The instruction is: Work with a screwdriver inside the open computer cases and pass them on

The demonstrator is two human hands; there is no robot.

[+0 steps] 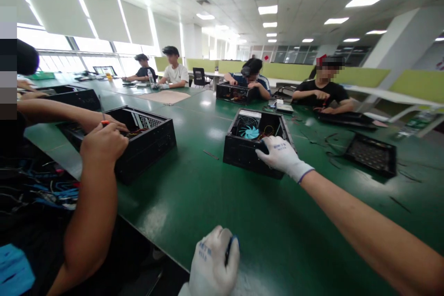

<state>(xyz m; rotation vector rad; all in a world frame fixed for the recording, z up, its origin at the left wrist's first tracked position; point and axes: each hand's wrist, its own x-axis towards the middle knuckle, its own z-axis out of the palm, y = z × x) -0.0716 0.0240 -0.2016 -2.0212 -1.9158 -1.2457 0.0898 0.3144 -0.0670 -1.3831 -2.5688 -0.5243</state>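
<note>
In the head view, my right hand (279, 152), in a white work glove, grips the near right rim of a black open computer case (241, 153). Its thumb lies over the front wall, and its other fingertips are partly hidden at the rim. A light-blue fan (249, 132) and thin coloured wires show inside the case. My left hand (215, 259), also in a white glove, is low at the table's near edge, apart from the case. Its fingers are curled round something dark with a bit of blue, mostly hidden.
A co-worker's bare hands (106, 141) are at another black case (149, 148) on my left, one holding a screwdriver. Other people sit across the green table (194, 185). A black perforated panel (371, 155) and loose dark strips lie at the right.
</note>
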